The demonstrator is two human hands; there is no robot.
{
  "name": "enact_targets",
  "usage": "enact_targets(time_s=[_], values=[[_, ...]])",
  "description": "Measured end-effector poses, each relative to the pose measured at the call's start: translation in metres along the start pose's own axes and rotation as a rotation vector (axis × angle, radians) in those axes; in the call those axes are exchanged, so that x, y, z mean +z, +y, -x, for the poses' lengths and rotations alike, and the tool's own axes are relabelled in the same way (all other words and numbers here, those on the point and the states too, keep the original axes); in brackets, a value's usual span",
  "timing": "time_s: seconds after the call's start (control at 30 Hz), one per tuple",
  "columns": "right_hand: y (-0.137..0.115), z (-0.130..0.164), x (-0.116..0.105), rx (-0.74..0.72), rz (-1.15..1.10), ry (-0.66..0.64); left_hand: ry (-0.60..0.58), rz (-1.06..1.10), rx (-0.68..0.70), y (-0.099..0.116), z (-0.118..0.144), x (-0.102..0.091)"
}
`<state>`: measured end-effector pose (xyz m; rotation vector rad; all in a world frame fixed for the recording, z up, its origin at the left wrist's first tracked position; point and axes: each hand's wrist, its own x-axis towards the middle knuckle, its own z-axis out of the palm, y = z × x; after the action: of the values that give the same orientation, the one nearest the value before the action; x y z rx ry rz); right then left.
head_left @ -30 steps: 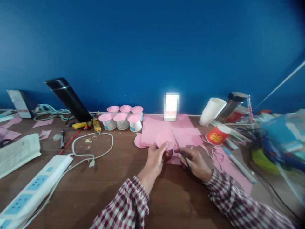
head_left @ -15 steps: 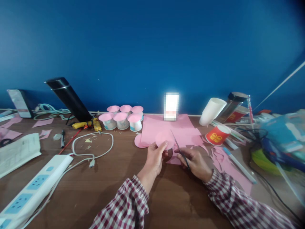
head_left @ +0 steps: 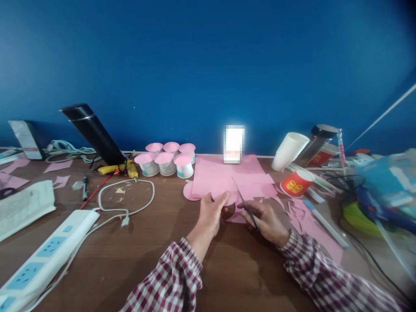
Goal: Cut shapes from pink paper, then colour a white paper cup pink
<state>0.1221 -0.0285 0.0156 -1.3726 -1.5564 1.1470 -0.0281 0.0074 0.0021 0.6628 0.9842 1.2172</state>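
Tilting pink disc (head_left: 227, 196) flatter vs. before

I counted six pink-topped cups (head_left: 166, 161). There was one red cup (head_left: 296, 183), one white cup (head_left: 289, 151), one power strip (head_left: 45, 253).

Pink paper disc (head_left: 227, 196): round cut-out, flat, matte, tilted toward camera, raised just above pink paper stack (head_left: 227, 173) on desk; lower left edge pinched, much of face hidden by thumb. Scissors (head_left: 244, 201): dark, slim blades, tips up and away, touching disc's right edge; handles hidden in grip.
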Motion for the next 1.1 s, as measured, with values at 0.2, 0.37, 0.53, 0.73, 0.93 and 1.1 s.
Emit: enact_targets(time_s=[0.2, 0.37, 0.53, 0.73, 0.93, 1.1], values=[[0.0017, 0.0006, -0.0016, -0.008, -0.034, -0.009, -0.047, 0.001, -0.024, 0.0041, 0.0052, 0.0024], [0.003, 0.0005, -0.0021, -0.006, -0.048, -0.015, -0.082, 0.028, -0.044, 0.0047, 0.0067, 0.0035], [0.0009, 0.0, -0.0017, 0.004, -0.039, -0.014, -0.065, 0.012, -0.024, 0.0032, 0.0053, 0.0028], [0.0003, 0.0002, -0.0017, -0.002, -0.038, -0.012, -0.068, 0.005, -0.016, 0.0025, 0.0042, 0.0021], [-0.0027, 0.0008, -0.0011, 0.009, -0.033, -0.006, -0.048, -0.003, -0.036, 0.0017, 0.0038, 0.0019], [-0.0064, 0.0007, -0.0012, 0.013, -0.001, -0.005, -0.055, -0.002, -0.039, 0.0016, 0.0037, 0.0009]])
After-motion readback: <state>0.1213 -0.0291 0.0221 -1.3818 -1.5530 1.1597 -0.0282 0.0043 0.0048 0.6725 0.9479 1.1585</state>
